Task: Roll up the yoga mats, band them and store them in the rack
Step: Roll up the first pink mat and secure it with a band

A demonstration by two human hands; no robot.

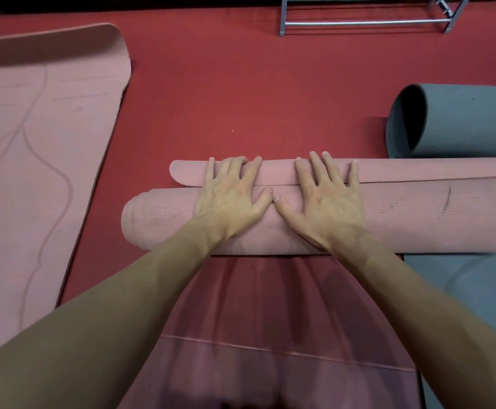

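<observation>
Both hands lie flat, fingers spread and not gripping anything, on top of a thick rolled pink foam yoga mat [388,214] that lies crosswise on the red carpeted floor [240,84]; the left hand [229,196] and the right hand [326,196] sit side by side near the middle of the roll, thumbs almost touching, fingertips reaching over onto the last loose flap of the mat [417,169] that lies flat on the floor just beyond the roll. A second pink mat [34,157] lies unrolled by the floor's left edge, well apart from the roll. A loosely curled grey foam mat [462,122] lies at the right edge, just beyond the flap. A grey metal tube rack [364,23] stands at the far edge, towards the right corner
</observation>
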